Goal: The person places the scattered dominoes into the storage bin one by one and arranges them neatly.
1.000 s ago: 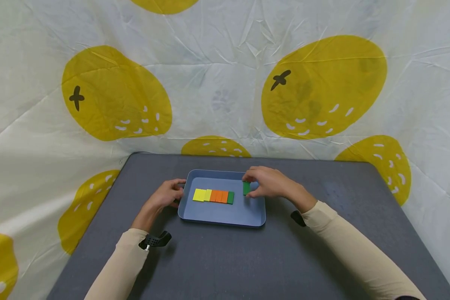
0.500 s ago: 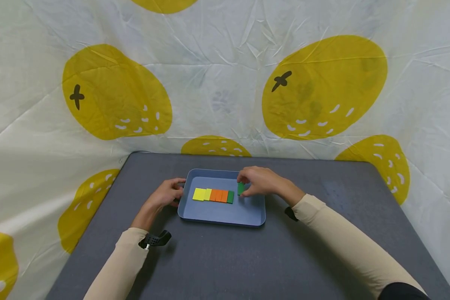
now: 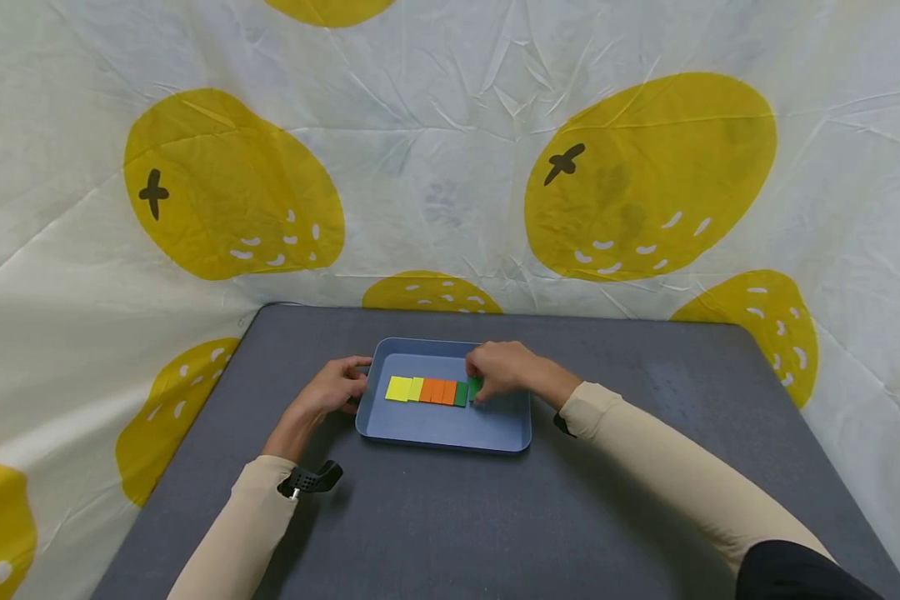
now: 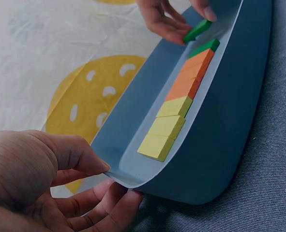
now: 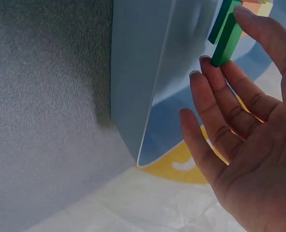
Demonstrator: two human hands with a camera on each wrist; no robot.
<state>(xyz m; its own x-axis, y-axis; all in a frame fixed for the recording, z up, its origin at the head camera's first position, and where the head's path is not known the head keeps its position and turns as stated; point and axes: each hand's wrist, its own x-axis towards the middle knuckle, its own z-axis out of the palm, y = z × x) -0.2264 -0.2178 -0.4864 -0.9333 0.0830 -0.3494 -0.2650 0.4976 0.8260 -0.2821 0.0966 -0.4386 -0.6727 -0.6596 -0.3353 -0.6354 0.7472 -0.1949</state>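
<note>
A blue tray (image 3: 435,432) holds a row of flat blocks: yellow blocks (image 4: 163,126) at the left end, orange blocks (image 4: 184,87) in the middle and a green block (image 4: 204,48) at the right end. My left hand (image 3: 332,387) grips the tray's left edge, thumb over the rim and fingers underneath. My right hand (image 3: 506,368) pinches a second green block (image 5: 228,43) between thumb and fingertips. That block is raised and tilted just right of the row's green end, with a narrow gap between them. In the head view the right fingers partly cover it.
The tray lies on a dark grey table (image 3: 450,517). Behind the table hangs a white cloth (image 3: 435,167) printed with yellow fruit. A dark strap (image 3: 311,479) sits on the left wrist.
My right hand has moved left and slightly down with the green block, from the tray's right side to beside the row. The left hand and the row have stayed put.
</note>
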